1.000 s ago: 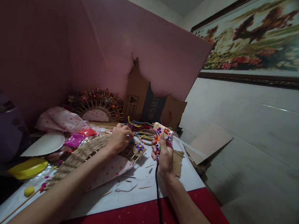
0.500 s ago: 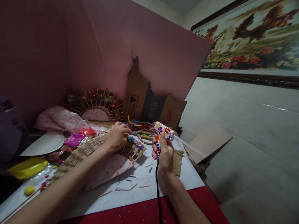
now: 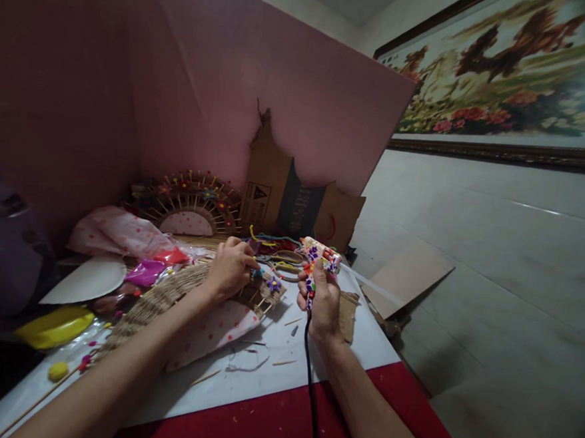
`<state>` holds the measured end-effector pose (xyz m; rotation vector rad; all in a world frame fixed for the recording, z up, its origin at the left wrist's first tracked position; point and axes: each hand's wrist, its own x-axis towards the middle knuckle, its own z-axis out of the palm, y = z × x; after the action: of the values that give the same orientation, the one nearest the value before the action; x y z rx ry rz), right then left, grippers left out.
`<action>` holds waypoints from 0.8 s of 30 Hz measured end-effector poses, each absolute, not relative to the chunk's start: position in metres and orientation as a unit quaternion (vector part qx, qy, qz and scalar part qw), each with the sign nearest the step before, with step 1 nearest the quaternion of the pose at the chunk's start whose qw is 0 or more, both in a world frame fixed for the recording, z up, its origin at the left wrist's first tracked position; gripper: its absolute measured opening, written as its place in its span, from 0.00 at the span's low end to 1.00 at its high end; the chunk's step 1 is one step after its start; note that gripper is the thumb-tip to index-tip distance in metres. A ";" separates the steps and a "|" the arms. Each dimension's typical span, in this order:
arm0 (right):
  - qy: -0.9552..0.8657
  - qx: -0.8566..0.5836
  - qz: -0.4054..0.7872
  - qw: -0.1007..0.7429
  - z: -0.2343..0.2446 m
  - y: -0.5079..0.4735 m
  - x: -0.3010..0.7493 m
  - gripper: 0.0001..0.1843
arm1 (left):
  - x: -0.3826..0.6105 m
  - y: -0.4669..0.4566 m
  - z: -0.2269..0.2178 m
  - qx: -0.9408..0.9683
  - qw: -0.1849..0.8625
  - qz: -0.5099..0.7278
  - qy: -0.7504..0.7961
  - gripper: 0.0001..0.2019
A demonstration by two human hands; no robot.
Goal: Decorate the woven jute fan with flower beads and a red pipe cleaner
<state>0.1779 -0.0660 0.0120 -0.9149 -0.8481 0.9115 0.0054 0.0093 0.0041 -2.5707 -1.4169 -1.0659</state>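
Observation:
My right hand (image 3: 323,300) is wrapped round the grip of a flower-patterned hot glue gun (image 3: 320,255), its nozzle pointing left and a clear glue stick (image 3: 368,284) sticking out behind. A black cord hangs from the handle. My left hand (image 3: 232,268) has its fingers curled down at the upper edge of a woven twine fan (image 3: 166,301), beside a small blue flower (image 3: 258,272). What those fingertips pinch is hidden. Near the fan's right end sits a purple flower (image 3: 274,284). Pink-dotted fabric (image 3: 219,331) covers the fan's inner half-circle.
Scissors (image 3: 289,265) lie behind the fan among coloured cords. A decorated fan (image 3: 188,205) and torn cardboard (image 3: 279,191) stand against the pink wall. Packs of coloured clay (image 3: 54,327) lie at left. Toothpicks (image 3: 284,362) and scraps dot the white sheet (image 3: 240,395).
Almost nothing differs. My left hand has shifted very slightly at the blue flower; the glue gun stays in place in my right hand.

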 end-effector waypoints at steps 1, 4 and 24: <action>-0.382 -0.411 0.413 0.717 0.012 -0.066 0.178 0.25 | 0.005 0.010 0.003 -0.824 0.010 -0.341 -0.452 0.16; -0.383 -0.407 0.414 0.718 0.013 -0.066 0.177 0.25 | 0.005 0.013 0.002 -0.821 0.005 -0.347 -0.453 0.15; -0.383 -0.388 0.427 0.721 0.013 -0.067 0.177 0.25 | 0.006 0.006 0.005 -0.841 0.095 -0.322 -0.425 0.13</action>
<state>0.1772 -0.0675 0.0128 -0.8574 -0.8465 0.9433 0.0057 0.0064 0.0047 -2.4931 -1.2590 -0.9532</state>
